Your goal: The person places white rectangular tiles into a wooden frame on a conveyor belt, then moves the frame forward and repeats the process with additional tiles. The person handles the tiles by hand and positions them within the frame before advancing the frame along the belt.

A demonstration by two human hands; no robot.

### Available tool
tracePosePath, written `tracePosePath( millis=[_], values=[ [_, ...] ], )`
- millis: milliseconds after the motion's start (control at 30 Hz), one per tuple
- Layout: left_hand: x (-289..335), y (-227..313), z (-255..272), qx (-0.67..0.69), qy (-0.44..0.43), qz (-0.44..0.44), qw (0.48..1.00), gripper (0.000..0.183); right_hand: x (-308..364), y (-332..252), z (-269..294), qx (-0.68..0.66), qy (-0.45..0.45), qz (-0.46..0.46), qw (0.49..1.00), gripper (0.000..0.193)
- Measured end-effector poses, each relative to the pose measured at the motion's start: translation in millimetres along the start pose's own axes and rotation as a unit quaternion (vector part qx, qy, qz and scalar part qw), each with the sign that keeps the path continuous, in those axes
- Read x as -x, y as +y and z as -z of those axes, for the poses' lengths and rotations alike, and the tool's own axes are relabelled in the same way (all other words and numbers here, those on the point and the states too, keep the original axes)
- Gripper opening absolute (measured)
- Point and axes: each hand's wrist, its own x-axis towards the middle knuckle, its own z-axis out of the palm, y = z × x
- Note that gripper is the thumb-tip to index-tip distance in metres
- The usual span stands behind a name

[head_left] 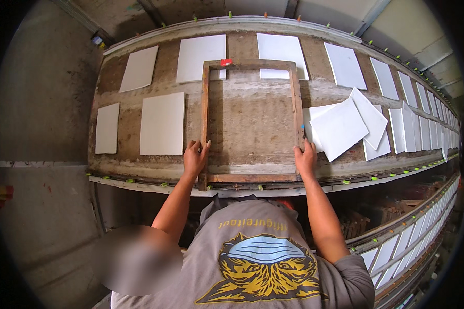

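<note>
A wooden frame (298, 108), like a screen-printing frame, lies or is held just over the long table, its near rail along the table's front edge. My left hand (195, 158) is closed on its left rail near the lower corner. On the right rail, at about the same height, my right hand (305, 158) grips it with fingers wrapped round. A red scrap (226, 63) sits on the far rail. Through the frame the brown tabletop shows, with the lower edges of two white sheets at its far end. I cannot tell whether mesh is stretched across it.
White sheets lie in two rows along the brown table (129, 123). One white sheet (162, 123) is left of the frame; a loose overlapping pile (340, 129) lies right of it. Small green clips (346, 182) line the edges. Another table with white sheets (397, 252) stands at lower right.
</note>
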Motion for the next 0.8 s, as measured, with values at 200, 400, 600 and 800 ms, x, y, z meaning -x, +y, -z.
tracePosePath(
  millis=[200, 400, 600, 800],
  values=[
    [23.6, 4.6, -5.1, -0.008, -0.076, 0.054, 0.996, 0.06, -5.3, 8.8, -1.3, -0.001, -0.016, -0.003, 1.0, 0.055],
    [30.2, 3.3, -8.1, -0.009, -0.064, 0.05, 0.997, 0.061, -2.2, 4.7, 1.6, 0.008, -0.013, 0.0, 1.0, 0.055],
    [35.8, 9.4, -5.5, -0.047, -0.033, 0.057, 0.997, 0.063, -0.3, 3.5, -2.6, 0.019, -0.003, 0.0, 1.0, 0.054],
    [32.1, 30.5, 5.9, -0.068, 0.033, -0.028, 0.997, 0.055, -1.7, 9.9, -8.8, 0.017, 0.002, 0.004, 1.0, 0.054]
  ],
)
